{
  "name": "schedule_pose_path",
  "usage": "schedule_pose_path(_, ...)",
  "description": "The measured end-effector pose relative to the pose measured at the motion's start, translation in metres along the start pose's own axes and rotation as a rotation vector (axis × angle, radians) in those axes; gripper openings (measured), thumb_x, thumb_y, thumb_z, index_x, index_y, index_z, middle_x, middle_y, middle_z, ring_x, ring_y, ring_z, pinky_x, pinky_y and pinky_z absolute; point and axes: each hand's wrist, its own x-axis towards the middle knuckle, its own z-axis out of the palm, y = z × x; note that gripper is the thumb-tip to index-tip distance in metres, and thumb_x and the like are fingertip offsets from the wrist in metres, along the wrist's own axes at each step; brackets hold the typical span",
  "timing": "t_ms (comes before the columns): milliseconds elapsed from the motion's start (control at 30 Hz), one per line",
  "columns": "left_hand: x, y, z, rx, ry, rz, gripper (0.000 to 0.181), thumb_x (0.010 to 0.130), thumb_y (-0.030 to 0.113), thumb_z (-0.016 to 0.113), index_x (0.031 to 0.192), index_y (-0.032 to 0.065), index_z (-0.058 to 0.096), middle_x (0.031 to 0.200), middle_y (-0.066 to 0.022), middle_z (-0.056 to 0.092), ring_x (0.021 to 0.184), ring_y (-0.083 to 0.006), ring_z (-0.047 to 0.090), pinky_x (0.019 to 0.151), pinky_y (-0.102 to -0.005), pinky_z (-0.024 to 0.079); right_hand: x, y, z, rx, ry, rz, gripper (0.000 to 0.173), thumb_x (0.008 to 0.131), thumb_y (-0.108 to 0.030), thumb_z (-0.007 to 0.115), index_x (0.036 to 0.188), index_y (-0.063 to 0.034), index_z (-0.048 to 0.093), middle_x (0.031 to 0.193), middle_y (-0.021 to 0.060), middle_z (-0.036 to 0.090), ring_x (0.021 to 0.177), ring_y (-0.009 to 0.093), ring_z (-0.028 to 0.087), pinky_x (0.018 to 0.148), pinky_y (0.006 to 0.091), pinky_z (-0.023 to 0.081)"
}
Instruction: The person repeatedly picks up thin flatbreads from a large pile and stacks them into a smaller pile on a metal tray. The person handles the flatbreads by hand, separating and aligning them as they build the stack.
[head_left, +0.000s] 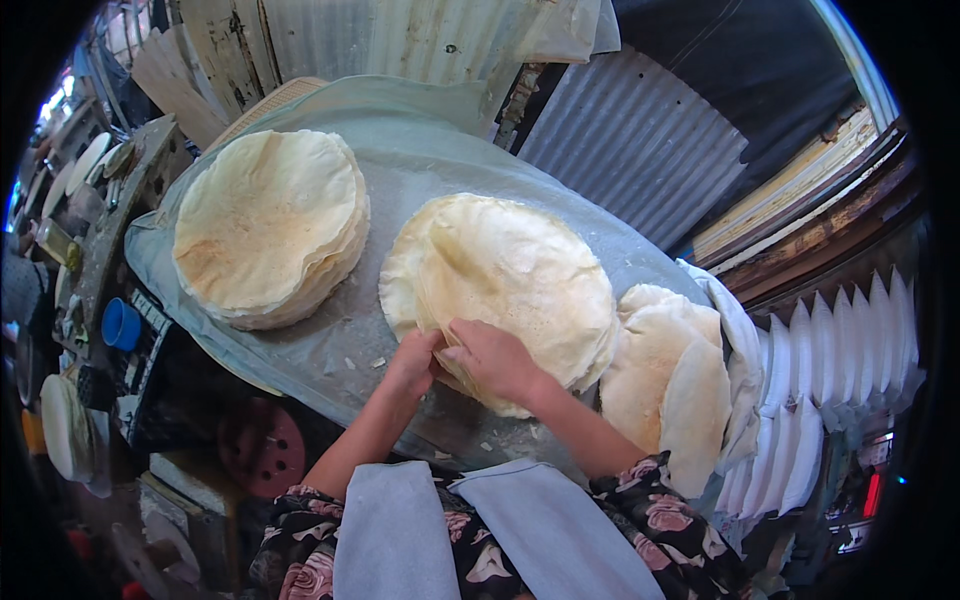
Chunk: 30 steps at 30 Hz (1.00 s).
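Observation:
A round stack of thin flatbread sheets (525, 277) lies in front of me on a table covered with plastic sheeting (442, 169). At its near left edge my left hand (420, 361) and my right hand (491, 358) are close together, both gripping the edge of a thin sheet that is partly lifted and folded. A taller stack of round flatbreads (270, 221) stands to the left, some browned in spots. To the right are folded or torn flatbread pieces (652, 360), overlapping beside a white cloth (739, 360).
Corrugated metal sheets (634, 142) stand behind the table. Full white packets (799, 450) are stacked at the right. On the left are a blue plastic cup (121, 324), a black crate (146, 375) and a red stool (261, 448) below the table's edge. Crumbs dot the plastic.

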Motion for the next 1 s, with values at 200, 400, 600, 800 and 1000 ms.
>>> schedule_pose_path(200, 0.001, -0.005, 0.003, -0.092, -0.113, 0.034, 0.036, 0.091, 0.015, 0.048, 0.123, -0.0027, 0.051, 0.116, -0.0145, 0.060, 0.103, -0.0276, 0.061, 0.087, -0.0420, 0.051, -0.014, 0.020, 0.021, 0.042, 0.269, 0.101, 0.041, 0.080, -0.015, 0.060, 0.118, -0.0039, 0.050, 0.104, 0.0219, 0.059, 0.087, 0.039, 0.059, 0.076, 0.0437, 0.049)
schedule_pose_path(400, 0.004, -0.014, -0.005, -0.135, -0.021, 0.078, 0.035, 0.091, 0.015, 0.051, 0.119, -0.0065, 0.052, 0.112, -0.0147, 0.062, 0.099, -0.0262, 0.062, 0.088, -0.0387, 0.050, 0.004, 0.097, 0.003, 0.695, 0.142, 0.343, 0.068, 0.068, 0.004, 0.069, 0.132, 0.0047, 0.045, 0.115, 0.0110, 0.062, 0.084, 0.015, 0.062, 0.073, 0.0293, 0.052)
schedule_pose_path(600, 0.008, -0.016, -0.015, -0.229, -0.012, 0.102, 0.035, 0.090, 0.014, 0.051, 0.119, -0.0064, 0.052, 0.113, -0.0153, 0.062, 0.102, -0.0275, 0.062, 0.089, -0.0398, 0.050, 0.023, 0.167, -0.195, 0.789, 0.073, 0.380, 0.042, 0.064, 0.004, 0.059, 0.106, -0.0006, 0.061, 0.096, 0.0058, 0.064, 0.086, 0.015, 0.062, 0.079, 0.0302, 0.051)
schedule_pose_path(800, 0.007, -0.016, -0.008, -0.201, 0.035, 0.112, 0.041, 0.090, 0.011, 0.047, 0.128, -0.0050, 0.044, 0.122, -0.0158, 0.057, 0.110, -0.0294, 0.058, 0.095, -0.0426, 0.047, 0.001, 0.177, -0.382, 0.437, 0.393, 0.399, 0.048, 0.062, 0.005, 0.051, 0.110, 0.0029, 0.058, 0.096, 0.0084, 0.064, 0.084, 0.018, 0.063, 0.079, 0.0298, 0.051)
schedule_pose_path(1000, 0.001, -0.016, -0.008, -0.216, -0.012, 0.168, 0.042, 0.092, 0.013, 0.045, 0.130, -0.0041, 0.042, 0.126, -0.0153, 0.055, 0.114, -0.0289, 0.055, 0.100, -0.0420, 0.043, 0.024, 0.129, -0.407, 0.131, 0.399, 0.301, 0.048, 0.064, 0.007, 0.050, 0.110, 0.0023, 0.058, 0.095, 0.0077, 0.062, 0.091, 0.019, 0.060, 0.086, 0.0296, 0.045)
